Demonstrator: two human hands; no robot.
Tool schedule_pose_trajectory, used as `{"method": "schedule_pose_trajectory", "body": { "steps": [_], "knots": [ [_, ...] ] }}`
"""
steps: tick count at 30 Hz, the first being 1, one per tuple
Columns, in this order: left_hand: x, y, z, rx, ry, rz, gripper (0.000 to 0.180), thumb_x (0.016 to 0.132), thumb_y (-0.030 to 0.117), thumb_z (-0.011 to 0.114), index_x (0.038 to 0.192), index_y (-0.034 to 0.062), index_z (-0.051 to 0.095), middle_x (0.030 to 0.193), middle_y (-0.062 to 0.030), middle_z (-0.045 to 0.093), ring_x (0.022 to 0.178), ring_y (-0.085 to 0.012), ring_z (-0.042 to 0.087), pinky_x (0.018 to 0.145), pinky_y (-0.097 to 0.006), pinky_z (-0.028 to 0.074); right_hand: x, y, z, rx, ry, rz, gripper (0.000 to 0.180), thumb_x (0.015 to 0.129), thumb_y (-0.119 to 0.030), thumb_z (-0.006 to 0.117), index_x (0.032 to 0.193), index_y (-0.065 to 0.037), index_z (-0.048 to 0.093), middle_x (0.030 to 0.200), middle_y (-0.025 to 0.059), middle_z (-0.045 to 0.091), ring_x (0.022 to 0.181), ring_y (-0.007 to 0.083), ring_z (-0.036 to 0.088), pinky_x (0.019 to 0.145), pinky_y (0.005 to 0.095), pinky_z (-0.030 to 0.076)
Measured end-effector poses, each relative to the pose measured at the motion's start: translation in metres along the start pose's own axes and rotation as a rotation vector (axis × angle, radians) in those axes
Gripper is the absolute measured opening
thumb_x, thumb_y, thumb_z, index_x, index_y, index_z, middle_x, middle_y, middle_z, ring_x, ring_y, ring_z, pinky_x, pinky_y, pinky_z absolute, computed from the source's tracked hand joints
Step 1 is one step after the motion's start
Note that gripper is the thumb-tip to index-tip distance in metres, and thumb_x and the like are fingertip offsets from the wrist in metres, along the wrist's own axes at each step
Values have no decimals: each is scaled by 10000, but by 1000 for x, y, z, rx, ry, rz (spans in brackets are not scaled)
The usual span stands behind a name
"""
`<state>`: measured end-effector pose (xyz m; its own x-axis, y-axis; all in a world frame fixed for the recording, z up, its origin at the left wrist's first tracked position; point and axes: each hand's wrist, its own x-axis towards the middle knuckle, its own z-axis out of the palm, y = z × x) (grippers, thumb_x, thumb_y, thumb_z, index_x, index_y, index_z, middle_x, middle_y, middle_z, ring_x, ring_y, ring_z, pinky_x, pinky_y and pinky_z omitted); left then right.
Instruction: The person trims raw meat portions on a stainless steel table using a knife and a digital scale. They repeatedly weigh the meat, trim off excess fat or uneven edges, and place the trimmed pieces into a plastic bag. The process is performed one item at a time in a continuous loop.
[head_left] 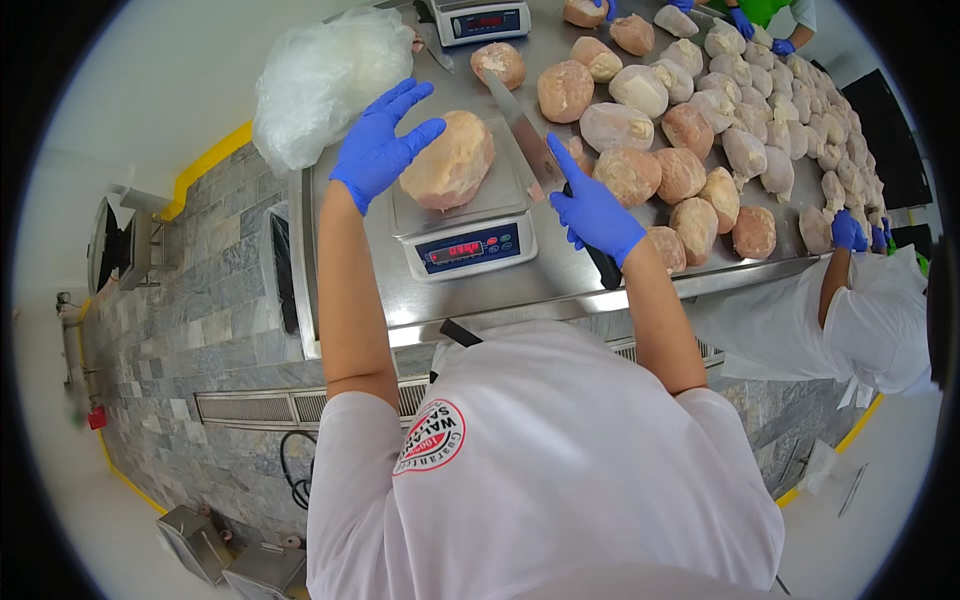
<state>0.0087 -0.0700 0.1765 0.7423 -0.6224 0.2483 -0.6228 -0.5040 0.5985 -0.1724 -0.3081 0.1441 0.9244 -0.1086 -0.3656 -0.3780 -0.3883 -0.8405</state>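
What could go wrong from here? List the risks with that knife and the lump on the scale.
The unsheathed knife in the right hand might cut the left hand, spread open by the lump, if it swung that way.
The rounded lump could roll off the scale if bumped.
The knife lies close along the scale and might knock it.

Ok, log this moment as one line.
left hand: open, beside meat piece on scale | right hand: holding knife, index finger extended | steel table: more meat pieces
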Motion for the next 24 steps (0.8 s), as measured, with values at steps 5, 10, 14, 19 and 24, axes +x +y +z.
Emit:
{"method": "schedule_pose_trajectory", "body": {
  "steps": [5,10,14,19,24],
  "knots": [
    [8,-15,37,190,30,-99,739,836,504,684,1404,74,489,1466,-192,437,1352,-346,423,1114,-401,349,0,-3,-8,-58,19,-68,739,935,-111,495,1556,-304,143,662,98,528,485,168,535,469,322,508],
    [6,-21,73,192,-102,-305,984,713,636,705,1481,120,370,1462,-187,426,1317,-389,436,1074,-458,393,6,-3,-5,-192,28,-160,733,936,-111,488,1558,-287,141,649,114,534,474,184,529,482,333,505],
    [3,-12,76,191,-83,-352,992,711,632,694,1490,121,355,1432,-182,455,1280,-381,469,1048,-456,419,8,-11,7,-373,54,-299,760,913,-62,470,1560,-240,113,686,143,585,560,230,583,582,363,524],
    [-3,-1,80,258,-38,-409,979,708,599,693,1490,119,352,1413,-181,471,1253,-392,483,1034,-456,432,45,-11,38,-423,50,-308,760,901,-34,434,1557,-134,62,804,195,650,721,327,639,724,418,519],
    [-1,11,81,285,6,-481,949,723,570,710,1484,117,369,1405,-217,467,1259,-409,480,1035,-456,428,79,-34,32,-194,-29,-213,761,898,-26,426,1555,-113,51,965,246,660,767,344,654,705,419,524]
  ]
}}
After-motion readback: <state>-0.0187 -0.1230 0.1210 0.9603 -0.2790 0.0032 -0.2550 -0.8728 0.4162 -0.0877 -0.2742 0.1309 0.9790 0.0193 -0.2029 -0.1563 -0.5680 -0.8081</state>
